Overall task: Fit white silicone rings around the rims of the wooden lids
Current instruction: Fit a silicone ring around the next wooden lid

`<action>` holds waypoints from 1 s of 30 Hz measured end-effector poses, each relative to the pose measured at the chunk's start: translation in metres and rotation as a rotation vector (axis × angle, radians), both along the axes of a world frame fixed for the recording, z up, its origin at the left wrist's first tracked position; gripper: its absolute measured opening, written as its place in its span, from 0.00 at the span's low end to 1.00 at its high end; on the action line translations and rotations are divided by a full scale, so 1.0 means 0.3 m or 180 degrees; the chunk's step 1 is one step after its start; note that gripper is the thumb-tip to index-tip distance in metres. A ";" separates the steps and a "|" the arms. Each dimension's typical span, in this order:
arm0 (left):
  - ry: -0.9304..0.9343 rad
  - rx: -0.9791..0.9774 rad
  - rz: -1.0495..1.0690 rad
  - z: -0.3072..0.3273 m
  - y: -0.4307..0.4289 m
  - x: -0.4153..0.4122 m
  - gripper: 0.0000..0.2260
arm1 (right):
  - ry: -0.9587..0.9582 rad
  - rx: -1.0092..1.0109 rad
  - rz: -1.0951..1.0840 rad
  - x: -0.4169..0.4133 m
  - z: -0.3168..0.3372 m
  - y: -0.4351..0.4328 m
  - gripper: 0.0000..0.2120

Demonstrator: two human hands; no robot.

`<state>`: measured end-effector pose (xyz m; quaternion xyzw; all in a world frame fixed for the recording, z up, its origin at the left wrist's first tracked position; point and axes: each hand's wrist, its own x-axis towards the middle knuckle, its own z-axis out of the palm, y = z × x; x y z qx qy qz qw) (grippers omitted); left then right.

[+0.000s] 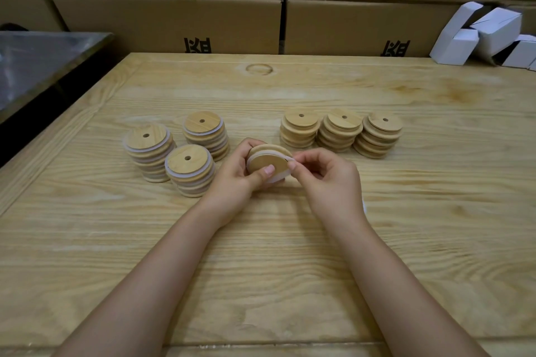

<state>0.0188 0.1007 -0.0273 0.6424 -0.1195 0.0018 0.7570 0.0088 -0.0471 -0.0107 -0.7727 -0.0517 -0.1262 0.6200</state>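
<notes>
The left hand (236, 172) holds one wooden lid (268, 164) tilted up off the table (290, 255), thumb pressing its face so it stays steady; the right hand (324, 177) pinches the white silicone ring (275, 177) at the rim to stretch it on; ringed stacks (177, 151) sit left, bare stacks (340, 132) right, kept apart.

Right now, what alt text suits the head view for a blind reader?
A person's left hand grips a wooden lid while the right hand pinches a white silicone ring onto its rim, above a wooden table. Three stacks of ringed lids stand left, three bare stacks right.
</notes>
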 end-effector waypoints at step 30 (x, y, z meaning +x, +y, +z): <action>-0.0071 0.0252 0.0156 0.005 0.007 -0.001 0.10 | -0.0624 -0.0484 -0.0285 -0.030 0.019 -0.003 0.05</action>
